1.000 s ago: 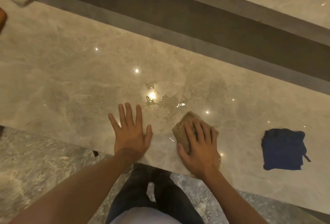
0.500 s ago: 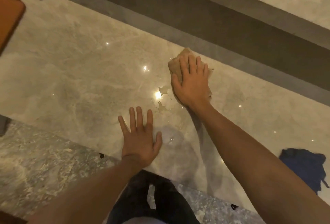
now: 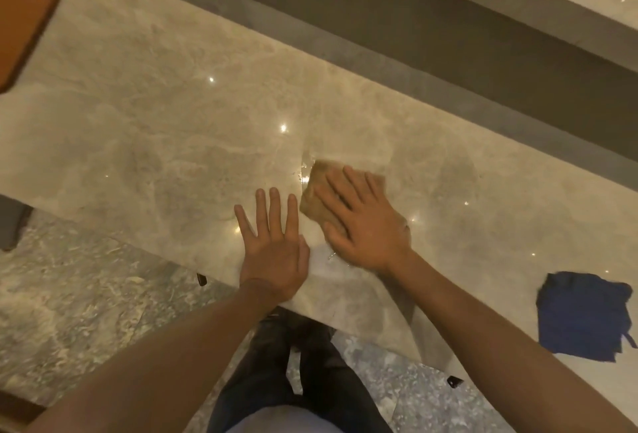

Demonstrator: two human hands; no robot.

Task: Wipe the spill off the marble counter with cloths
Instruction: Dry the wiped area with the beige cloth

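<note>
A tan cloth (image 3: 319,187) lies flat on the beige marble counter (image 3: 155,129), and my right hand (image 3: 362,222) presses down on it with fingers spread. A few small droplets of the spill (image 3: 303,170) glint just left of the cloth's far corner, and a thin wet streak shows near my right wrist. My left hand (image 3: 272,246) rests flat and empty on the counter near its front edge, right beside the cloth. A dark blue cloth (image 3: 583,315) lies loose on the counter at the right, apart from both hands.
An orange-brown tray (image 3: 20,18) sits at the counter's far left. A dark recessed ledge (image 3: 414,18) runs along the counter's back edge. Grey speckled floor (image 3: 69,294) and my dark trousers lie below the front edge.
My right hand has dragged the tan cloth back from the far side of the counter toward me, over the puddle. Most of the puddle is gone. The left hand has stayed planted.
</note>
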